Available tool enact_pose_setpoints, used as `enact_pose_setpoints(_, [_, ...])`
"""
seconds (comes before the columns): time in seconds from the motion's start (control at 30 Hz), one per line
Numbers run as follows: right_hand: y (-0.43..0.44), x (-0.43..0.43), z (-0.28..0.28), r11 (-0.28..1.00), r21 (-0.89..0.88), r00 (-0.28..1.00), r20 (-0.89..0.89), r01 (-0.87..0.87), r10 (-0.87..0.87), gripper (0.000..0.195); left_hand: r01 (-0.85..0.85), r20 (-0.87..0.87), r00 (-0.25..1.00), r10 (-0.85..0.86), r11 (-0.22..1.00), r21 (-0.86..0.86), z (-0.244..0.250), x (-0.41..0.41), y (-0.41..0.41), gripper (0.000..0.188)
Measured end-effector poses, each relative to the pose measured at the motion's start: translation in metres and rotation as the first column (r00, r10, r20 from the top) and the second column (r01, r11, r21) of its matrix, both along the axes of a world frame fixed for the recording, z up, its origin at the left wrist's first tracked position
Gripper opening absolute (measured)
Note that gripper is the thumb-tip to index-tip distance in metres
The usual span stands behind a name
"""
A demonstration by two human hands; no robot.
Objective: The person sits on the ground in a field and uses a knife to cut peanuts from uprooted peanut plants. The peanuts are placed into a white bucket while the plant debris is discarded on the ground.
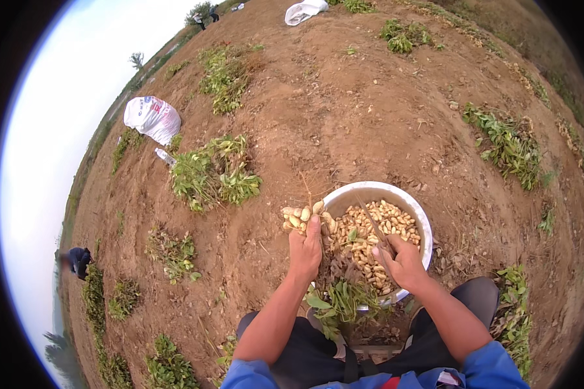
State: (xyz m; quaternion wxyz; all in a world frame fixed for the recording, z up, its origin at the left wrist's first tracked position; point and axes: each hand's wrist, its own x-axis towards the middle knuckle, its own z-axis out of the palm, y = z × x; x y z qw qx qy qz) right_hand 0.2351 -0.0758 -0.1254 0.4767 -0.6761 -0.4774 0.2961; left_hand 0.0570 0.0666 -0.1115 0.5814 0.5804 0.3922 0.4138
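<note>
My left hand grips a peanut plant at its root end, beside the left rim of a round metal basin. A cluster of peanuts and thin roots stick up past the thumb, and the plant's green leaves hang at the basin's near edge. My right hand is closed around a long, thin, dark tool, perhaps a blade, slanting over the basin. Loose picked peanuts fill much of the basin below it, with a few leaves among them.
Heaps of pulled peanut plants lie in rows on the brown soil. A full white sack and a plastic bottle are at the left; another white sack lies farther off. A person bends over plants at the far left.
</note>
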Motion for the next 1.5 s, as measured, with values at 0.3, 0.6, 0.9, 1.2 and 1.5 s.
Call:
enact_pose_setpoints(0.3, [-0.017, -0.039, 0.013, 0.952, -0.147, 0.949, -0.211, -0.269, 0.236, 0.061, 0.046, 0.21, 0.976, -0.053, 0.998, 0.04, 0.021, 0.011, -0.019, 0.035])
enact_pose_setpoints(0.6, [-0.011, -0.038, 0.021, 0.965, -0.2, 0.985, -0.036, -0.171, 0.167, 0.05, 0.017, 0.194, 0.981, -0.02, 1.0, 0.017, 0.013, 0.016, -0.028, 0.038])
enact_pose_setpoints(0.9, [-0.001, -0.022, 0.016, 0.978, 0.208, 0.818, 0.567, -0.026, -0.099, 0.051, 0.073, 0.434, 0.895, 0.103, 0.926, -0.371, 0.037, 0.012, -0.03, 0.029])
enact_pose_setpoints(1.2, [0.001, -0.015, 0.014, 0.958, 0.276, 0.777, 0.618, -0.07, -0.121, 0.053, 0.119, 0.519, 0.845, 0.124, 0.904, -0.411, 0.042, -0.002, -0.024, 0.024])
enact_pose_setpoints(1.5, [0.004, -0.013, 0.016, 0.958, 0.275, 0.709, 0.69, -0.074, -0.144, 0.054, 0.138, 0.506, 0.85, 0.146, 0.866, -0.481, 0.047, -0.003, -0.03, 0.027])
